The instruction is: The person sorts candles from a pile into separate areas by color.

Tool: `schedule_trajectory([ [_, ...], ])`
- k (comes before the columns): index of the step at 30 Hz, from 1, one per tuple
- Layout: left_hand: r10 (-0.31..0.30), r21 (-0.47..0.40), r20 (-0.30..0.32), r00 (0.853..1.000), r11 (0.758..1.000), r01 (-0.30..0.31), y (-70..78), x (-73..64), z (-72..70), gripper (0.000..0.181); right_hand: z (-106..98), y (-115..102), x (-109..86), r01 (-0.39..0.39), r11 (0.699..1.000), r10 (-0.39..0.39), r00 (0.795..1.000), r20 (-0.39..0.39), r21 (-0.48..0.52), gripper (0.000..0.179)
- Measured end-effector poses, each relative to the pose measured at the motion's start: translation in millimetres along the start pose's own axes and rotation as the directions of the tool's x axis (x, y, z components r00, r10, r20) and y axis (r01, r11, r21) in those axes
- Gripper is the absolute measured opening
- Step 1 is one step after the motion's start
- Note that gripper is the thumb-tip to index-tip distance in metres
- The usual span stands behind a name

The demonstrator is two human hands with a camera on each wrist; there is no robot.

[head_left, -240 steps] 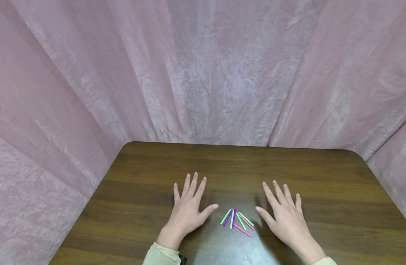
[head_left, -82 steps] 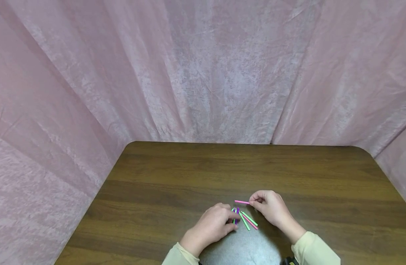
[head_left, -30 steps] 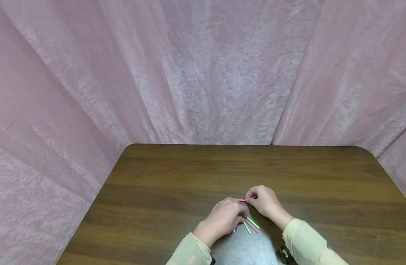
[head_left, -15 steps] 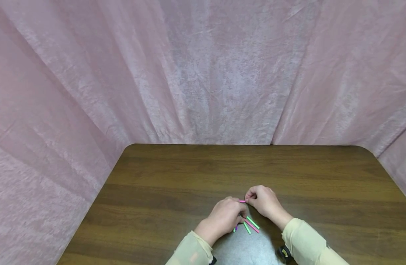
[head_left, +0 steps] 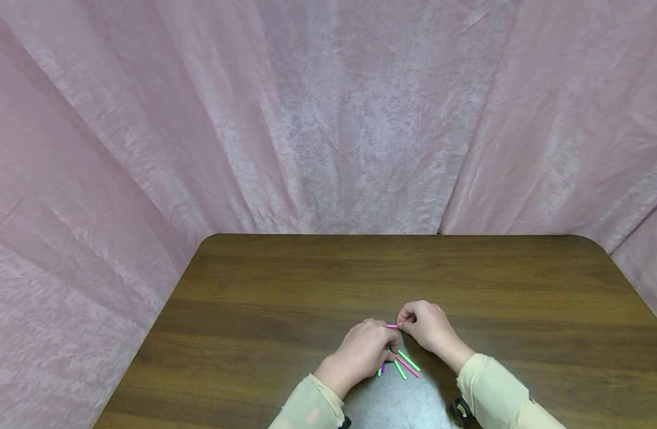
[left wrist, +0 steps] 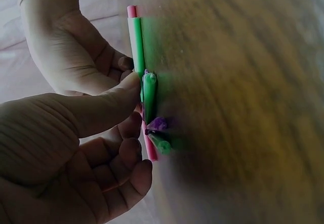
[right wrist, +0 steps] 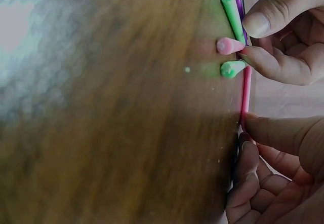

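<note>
My right hand (head_left: 429, 328) pinches a thin pink stick (head_left: 392, 326) near its right end, between thumb and fingertips. The stick's left part runs behind my left hand (head_left: 359, 350), whose thumb and curled fingers close round the upper ends of several fanned sticks. Below those fingers a green stick (head_left: 409, 360), a second pink stick (head_left: 408, 366) and another green stick (head_left: 400, 370) spread to the right; a purple stick (head_left: 383, 368) shows at the left. In the right wrist view, the pink stick (right wrist: 246, 89) spans between both hands. The fan's upper ends are mostly hidden.
Everything lies on a brown wood-grain table (head_left: 253, 286) with rounded far corners. Pink velvet curtains (head_left: 334, 119) hang behind and at the sides. A black wrist device (head_left: 459, 411) sits at the right sleeve. Light glares on the table near the front.
Earlier both hands lay flat beside the sticks. The right hand then took a pink stick to the fan's upper end, and the left hand moved over the fan. In the last second, almost nothing moved.
</note>
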State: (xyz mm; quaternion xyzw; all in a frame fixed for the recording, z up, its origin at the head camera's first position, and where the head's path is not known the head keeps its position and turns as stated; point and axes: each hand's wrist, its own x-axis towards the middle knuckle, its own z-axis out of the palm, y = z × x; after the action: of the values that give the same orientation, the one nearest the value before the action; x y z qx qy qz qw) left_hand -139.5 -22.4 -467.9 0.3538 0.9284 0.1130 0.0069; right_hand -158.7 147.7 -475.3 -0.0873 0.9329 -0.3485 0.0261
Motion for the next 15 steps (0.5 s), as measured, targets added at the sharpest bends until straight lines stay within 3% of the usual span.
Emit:
schedule_trajectory([
  [6, 0.023, -0.012, -0.016, 1.000, 1.000, -0.023, 0.0, 0.1, -0.9, 0.019, -0.3, -0.1, -0.4, 0.000, 1.000, 0.000, 1.000, -0.002, -0.005, 0.018],
  [15, 0.011, 0.001, 0.006, 1.000, 1.000, -0.011, 0.5, 2.2, 0.7, 0.018, -0.6, -0.6, 0.4, 0.003, 1.000, -0.003, 1.000, -0.001, -0.009, 0.017],
])
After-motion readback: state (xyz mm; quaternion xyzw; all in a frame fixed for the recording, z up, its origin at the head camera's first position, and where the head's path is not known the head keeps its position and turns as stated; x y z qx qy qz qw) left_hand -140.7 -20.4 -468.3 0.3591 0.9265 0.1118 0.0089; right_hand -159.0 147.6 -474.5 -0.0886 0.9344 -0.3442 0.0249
